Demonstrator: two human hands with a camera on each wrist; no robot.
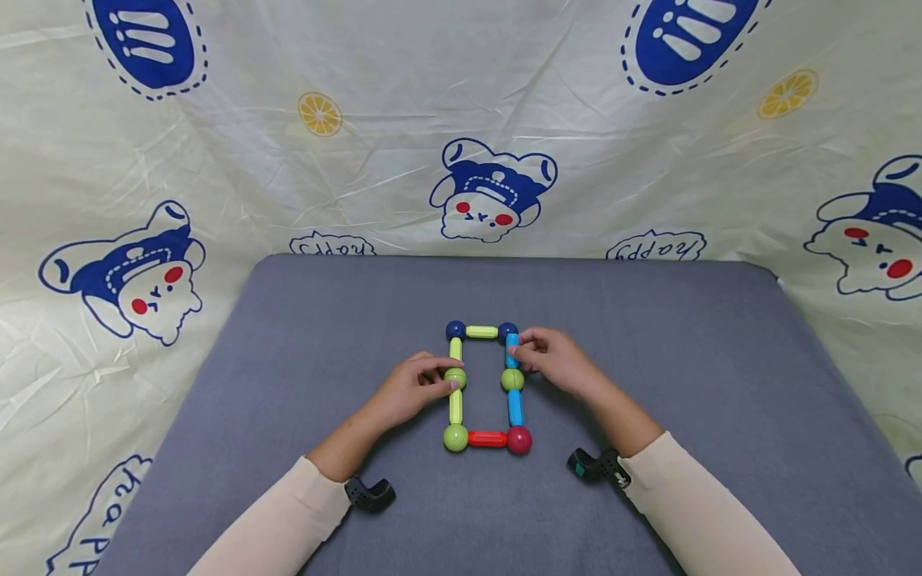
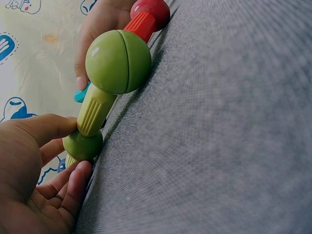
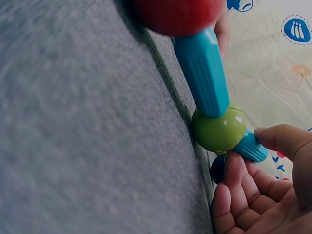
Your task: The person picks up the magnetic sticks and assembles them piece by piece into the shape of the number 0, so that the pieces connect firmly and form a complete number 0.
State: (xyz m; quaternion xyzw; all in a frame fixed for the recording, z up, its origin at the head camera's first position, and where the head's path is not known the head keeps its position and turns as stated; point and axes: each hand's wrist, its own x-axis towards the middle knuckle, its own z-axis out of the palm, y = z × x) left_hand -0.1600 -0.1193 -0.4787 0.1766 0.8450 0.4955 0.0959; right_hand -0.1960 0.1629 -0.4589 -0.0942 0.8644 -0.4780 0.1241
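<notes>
A closed rectangle of toy rods and balls lies on the grey cloth in the head view. My left hand (image 1: 412,390) grips the middle green ball (image 2: 83,146) of its left side, thumb by the lower yellow-green rod (image 2: 96,111). On the opposite side, my right hand (image 1: 560,362) pinches the upper blue rod (image 3: 252,146), just beyond another green ball (image 3: 219,129). The lower blue rod (image 1: 515,408) runs to a red ball (image 1: 519,440). A red rod (image 1: 488,438) joins that to the near-left green ball (image 1: 455,438). Dark blue balls (image 1: 455,330) form the far corners.
The grey cloth-covered table (image 1: 648,336) spreads around the shape. A pale printed sheet (image 1: 403,72) hangs behind and at the sides. Black wrist devices (image 1: 370,495) are strapped on at both sleeve cuffs.
</notes>
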